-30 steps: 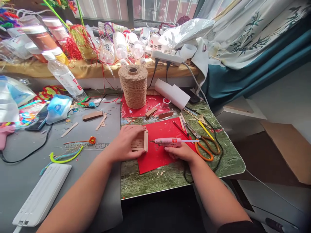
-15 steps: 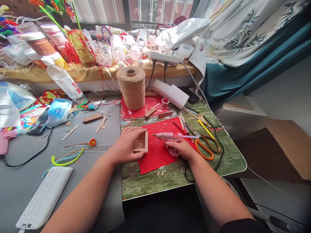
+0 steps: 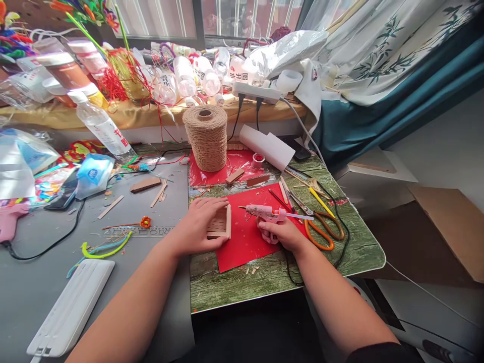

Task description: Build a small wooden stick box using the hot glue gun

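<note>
My left hand (image 3: 198,227) is closed around a small open box made of wooden sticks (image 3: 219,227), its fingers over the far side and the thumb along the near edge. The box rests by the left part of a red sheet (image 3: 245,252). In my right hand (image 3: 278,233) is a pink hot glue gun (image 3: 266,213), gripped by its handle. Its metal nozzle points left, a short way from the box and apart from it. A clear glue stick (image 3: 300,216) sticks out of the gun's rear. My palm hides much of the box.
Orange-handled scissors (image 3: 319,234) and a yellow pen (image 3: 321,201) lie right of the red sheet. A twine spool (image 3: 205,138) stands behind it. On the left are a white power strip (image 3: 71,307), a ruler (image 3: 132,232) and another pink glue gun (image 3: 11,222).
The glue gun has tilted slightly, its nozzle a little higher and its rear a little lower. My left hand holds the box much as before. The whole view has shifted slightly.
</note>
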Tool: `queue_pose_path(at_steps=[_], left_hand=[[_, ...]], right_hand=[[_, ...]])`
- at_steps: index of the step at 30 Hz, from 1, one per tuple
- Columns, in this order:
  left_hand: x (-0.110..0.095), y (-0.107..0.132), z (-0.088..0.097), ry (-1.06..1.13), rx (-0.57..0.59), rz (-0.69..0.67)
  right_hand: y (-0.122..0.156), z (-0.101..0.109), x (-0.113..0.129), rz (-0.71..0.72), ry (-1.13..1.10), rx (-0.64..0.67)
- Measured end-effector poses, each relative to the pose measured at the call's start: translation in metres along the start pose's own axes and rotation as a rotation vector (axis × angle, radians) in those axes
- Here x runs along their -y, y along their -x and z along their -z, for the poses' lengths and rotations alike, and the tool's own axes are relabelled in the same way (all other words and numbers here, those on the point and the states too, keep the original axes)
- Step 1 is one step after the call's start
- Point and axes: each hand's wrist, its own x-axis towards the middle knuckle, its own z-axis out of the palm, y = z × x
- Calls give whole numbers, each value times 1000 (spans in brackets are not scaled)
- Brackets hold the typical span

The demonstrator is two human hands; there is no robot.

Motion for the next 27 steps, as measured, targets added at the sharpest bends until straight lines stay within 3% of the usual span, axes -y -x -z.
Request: queue_pose_path(at_steps=[6,11,18,23,27], left_hand=[[3,2,-1,2,13,67],[6,3,-4,2,3,81],[8,6,-5,39,-27,62],[9,8,-5,63,-36,67],[8,8,-4,77,-36,70]], right_hand=[[-2,-40,19,269,-134,-254],[-4,-73,21,244,43,-261],[-7,-77,7,184,132,-163],[-5,-80,8,244,198,-165],[-3,-80,9,190,219,-140]])
